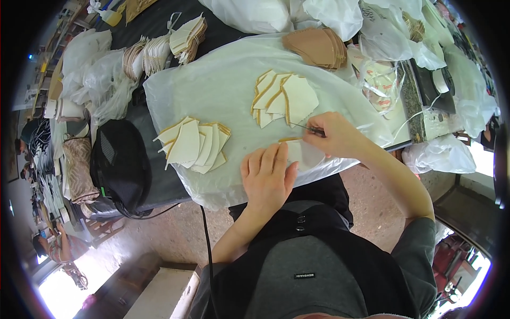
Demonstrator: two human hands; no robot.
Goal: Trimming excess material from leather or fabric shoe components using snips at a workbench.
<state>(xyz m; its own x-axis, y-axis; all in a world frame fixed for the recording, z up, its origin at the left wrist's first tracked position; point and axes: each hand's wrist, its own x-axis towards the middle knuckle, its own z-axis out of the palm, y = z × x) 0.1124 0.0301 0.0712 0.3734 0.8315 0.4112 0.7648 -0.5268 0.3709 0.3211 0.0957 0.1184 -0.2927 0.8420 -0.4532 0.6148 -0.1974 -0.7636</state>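
Observation:
On the plastic sheet (212, 80) in front of me, my left hand (265, 173) lies flat, fingers stretched, at the left edge of a white cut piece (305, 155). That piece has a yellowish strip along its far edge and is partly covered by my hands. My right hand (334, 133) grips a thin tool (317, 131) with a dark handle. Its slender metal shaft points left, just above the piece; its exact kind is unclear. Beyond it lies a fanned pile of white pieces (300, 98) with yellowish edges. A second such pile (183, 143) spreads to the left.
A stack of brown cut pieces (316, 48) sits at the far edge. Tied bundles of pieces (188, 40) stand back left, near crumpled plastic bags (87, 64). A black mesh bag (122, 165) is at left. More filled plastic bags (388, 32) line the back right.

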